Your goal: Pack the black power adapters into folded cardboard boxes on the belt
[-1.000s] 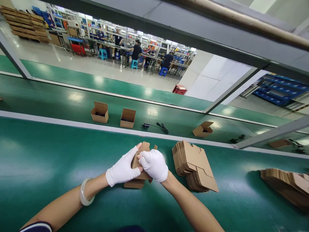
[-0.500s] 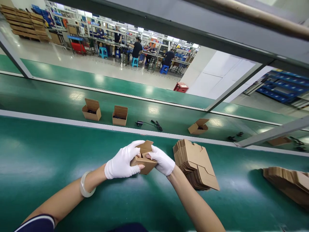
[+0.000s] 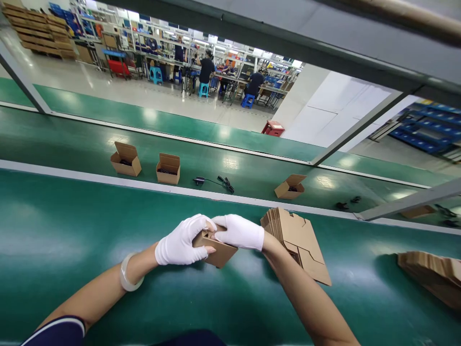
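Note:
Both my hands wear white gloves and hold a small brown cardboard box (image 3: 218, 252) just above the green table (image 3: 72, 250). My left hand (image 3: 182, 240) grips its left end, fingers curled over the top edge. My right hand (image 3: 239, 232) presses down on the box's top flap with its fingers closed on it. A fanned stack of flat box blanks (image 3: 297, 242) lies just right of my right wrist.
A second pile of flat blanks (image 3: 432, 276) lies at the far right. On the conveyor belt (image 3: 90, 144) beyond sit three open small boxes (image 3: 126, 159) (image 3: 168, 169) (image 3: 290, 187) and a black cable with adapter (image 3: 214, 181). Other people work at benches far behind.
The box has gone from half-folded to a formed shape, and my right hand has shifted onto its top flap. The boxes on the conveyor have drifted left.

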